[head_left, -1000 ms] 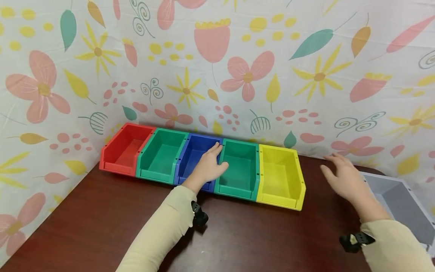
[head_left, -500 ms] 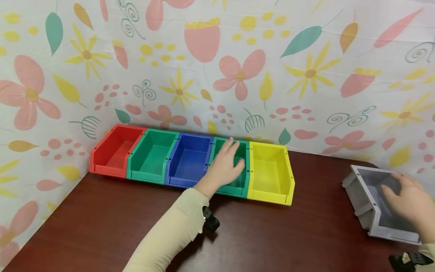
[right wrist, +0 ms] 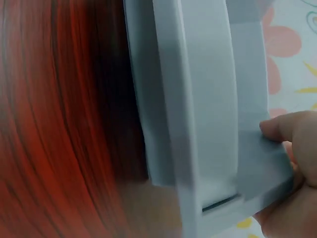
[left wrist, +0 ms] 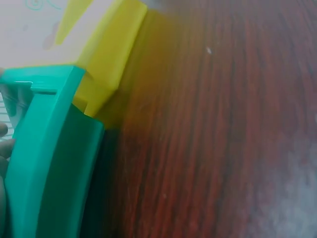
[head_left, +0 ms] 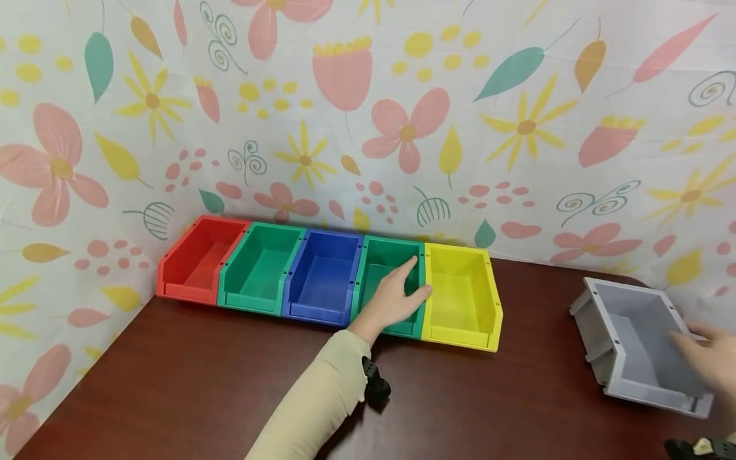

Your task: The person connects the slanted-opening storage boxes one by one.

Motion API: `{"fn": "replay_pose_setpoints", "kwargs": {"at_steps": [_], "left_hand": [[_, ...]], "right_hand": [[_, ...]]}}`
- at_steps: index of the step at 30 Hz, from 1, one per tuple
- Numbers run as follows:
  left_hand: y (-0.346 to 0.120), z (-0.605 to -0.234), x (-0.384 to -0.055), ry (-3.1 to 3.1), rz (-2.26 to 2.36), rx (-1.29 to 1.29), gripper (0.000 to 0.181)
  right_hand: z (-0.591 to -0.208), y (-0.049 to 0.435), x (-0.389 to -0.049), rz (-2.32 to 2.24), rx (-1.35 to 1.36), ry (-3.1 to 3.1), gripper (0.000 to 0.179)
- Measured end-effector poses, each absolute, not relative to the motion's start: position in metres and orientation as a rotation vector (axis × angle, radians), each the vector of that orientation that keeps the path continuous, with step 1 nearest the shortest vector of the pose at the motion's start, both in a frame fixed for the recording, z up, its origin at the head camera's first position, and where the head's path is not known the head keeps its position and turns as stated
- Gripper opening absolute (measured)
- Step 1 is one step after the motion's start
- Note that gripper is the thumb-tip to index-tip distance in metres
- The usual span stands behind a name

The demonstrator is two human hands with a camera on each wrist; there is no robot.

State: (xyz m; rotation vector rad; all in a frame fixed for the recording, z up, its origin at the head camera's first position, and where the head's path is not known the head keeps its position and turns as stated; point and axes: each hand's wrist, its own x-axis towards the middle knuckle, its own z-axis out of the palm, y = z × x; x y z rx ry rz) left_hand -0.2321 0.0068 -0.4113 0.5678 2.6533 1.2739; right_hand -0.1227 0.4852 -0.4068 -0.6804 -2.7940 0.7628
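Note:
In the head view my left hand [head_left: 393, 299] hovers over the right-hand green bin [head_left: 397, 243], fingers loosely extended, thumb toward the yellow bin [head_left: 460, 336]. It holds nothing; whether it touches the bin is hard to tell. My right hand [head_left: 713, 361], cut off by the frame edge, is at the grey bin [head_left: 598, 338] on the far right. The right wrist view shows the right thumb [right wrist: 280, 128] inside the grey bin's side wall and the fingers behind it, gripping that wall. The left wrist view catches only the green bin's front [left wrist: 44, 148] and a few blurred fingertips.
A red bin [head_left: 186, 292], another green bin [head_left: 253, 303] and a blue bin [head_left: 317, 312] continue the row leftward, side by side against the flowered cloth [head_left: 345, 128]. All stand on a dark brown table [head_left: 190, 383]. A gap separates the yellow bin from the grey one.
My left hand has shifted right, from over the blue bin to the right-hand green one. My right hand has moved right and taken hold of the grey bin's side.

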Motion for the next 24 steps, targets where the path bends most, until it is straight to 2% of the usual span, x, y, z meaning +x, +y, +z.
{"fn": "replay_pose_setpoints", "kwargs": {"at_steps": [7,10,16,24], "left_hand": [[0.009,-0.412,-0.229,2.645,1.224,0.666,0.062],[0.009,-0.413,-0.227,2.647,1.212,0.667,0.060],[0.007,-0.414,-0.227,2.650,1.228,0.624,0.058],[0.006,-0.412,-0.227,2.657,1.234,0.621,0.059]], "right_hand": [[-0.397,0.457,-0.126,0.567,-0.684,-2.829,0.054],[-0.392,0.442,-0.133,0.648,-0.678,-2.823,0.056],[-0.383,0.410,-0.149,0.872,-0.486,-2.831,0.060],[-0.373,0.378,-0.165,0.981,-0.383,-2.802,0.057]]}}
